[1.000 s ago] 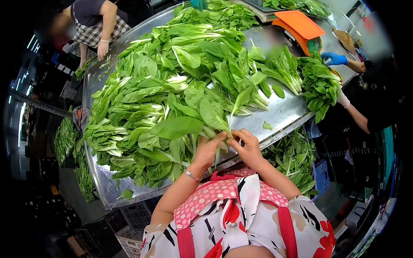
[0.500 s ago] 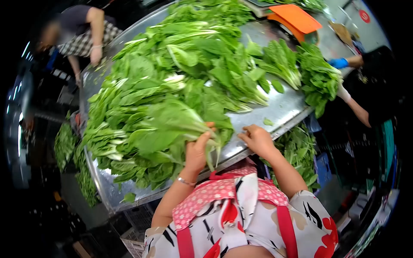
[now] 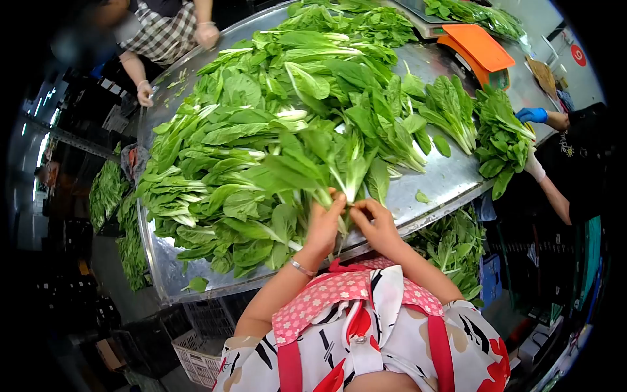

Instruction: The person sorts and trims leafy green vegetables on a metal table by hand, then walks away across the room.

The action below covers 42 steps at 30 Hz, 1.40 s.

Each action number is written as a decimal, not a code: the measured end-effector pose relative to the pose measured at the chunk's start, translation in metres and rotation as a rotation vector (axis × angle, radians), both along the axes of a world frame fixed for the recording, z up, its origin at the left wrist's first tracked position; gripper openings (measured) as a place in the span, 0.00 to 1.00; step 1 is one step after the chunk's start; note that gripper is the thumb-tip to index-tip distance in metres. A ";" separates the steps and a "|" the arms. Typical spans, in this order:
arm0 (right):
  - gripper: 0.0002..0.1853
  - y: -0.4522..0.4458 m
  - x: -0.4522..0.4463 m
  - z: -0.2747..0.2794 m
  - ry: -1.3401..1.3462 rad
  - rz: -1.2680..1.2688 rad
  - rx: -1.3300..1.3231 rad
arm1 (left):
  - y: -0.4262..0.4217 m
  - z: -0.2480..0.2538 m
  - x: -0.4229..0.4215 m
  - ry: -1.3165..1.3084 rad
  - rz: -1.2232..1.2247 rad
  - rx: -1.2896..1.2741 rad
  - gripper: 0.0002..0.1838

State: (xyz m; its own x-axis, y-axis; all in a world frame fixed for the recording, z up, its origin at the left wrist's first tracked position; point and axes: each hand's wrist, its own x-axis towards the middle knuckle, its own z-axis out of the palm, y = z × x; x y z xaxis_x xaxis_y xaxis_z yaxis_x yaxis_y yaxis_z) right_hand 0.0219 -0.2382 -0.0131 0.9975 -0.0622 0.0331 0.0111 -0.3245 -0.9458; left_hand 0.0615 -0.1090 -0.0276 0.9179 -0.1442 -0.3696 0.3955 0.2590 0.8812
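Observation:
My left hand (image 3: 324,225) is closed around the pale stalks of a bok choy bunch (image 3: 294,173), its leaves pointing up and away from me over the table's near edge. Right beside it, my right hand (image 3: 373,225) pinches at the white base of an upright bok choy (image 3: 353,171); the exact grip of its fingertips is partly hidden. Beyond both hands spreads a large heap of bok choy (image 3: 228,127), leaves and white stalks overlapping, on the metal table (image 3: 450,173).
An orange-topped scale (image 3: 480,49) stands at the far right. At right, a co-worker's gloved hands (image 3: 532,115) hold a bunch of greens (image 3: 501,134). Another person (image 3: 163,32) stands at the far left corner. More greens (image 3: 450,245) lie below the table edge. A white crate (image 3: 196,356) sits below.
My right hand has moved left to meet my left hand at the stalks. The held bunch has turned more upright. The person at far left has shifted; the whole view has swung slightly.

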 end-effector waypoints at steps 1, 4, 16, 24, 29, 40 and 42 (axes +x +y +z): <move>0.11 0.005 -0.002 0.015 -0.133 0.022 -0.152 | 0.000 0.003 0.001 0.054 -0.003 -0.044 0.23; 0.12 0.010 -0.003 0.005 -0.101 0.077 -0.228 | -0.001 0.002 0.006 0.138 -0.118 -0.221 0.24; 0.10 -0.012 -0.008 0.009 0.222 -0.141 0.776 | -0.008 0.003 0.021 0.241 -0.348 -0.476 0.31; 0.13 -0.031 -0.010 0.013 0.040 -0.270 0.653 | -0.020 0.029 0.010 0.166 -0.324 -0.397 0.14; 0.15 -0.036 -0.005 0.000 0.068 -0.331 0.562 | -0.021 0.015 0.006 0.164 -0.213 -0.352 0.15; 0.11 -0.025 0.015 0.011 -0.015 -0.130 -0.053 | -0.011 0.010 -0.005 0.067 -0.323 -0.167 0.16; 0.10 -0.020 0.014 0.005 -0.182 -0.244 0.078 | -0.009 0.018 -0.007 0.133 -0.268 -0.238 0.16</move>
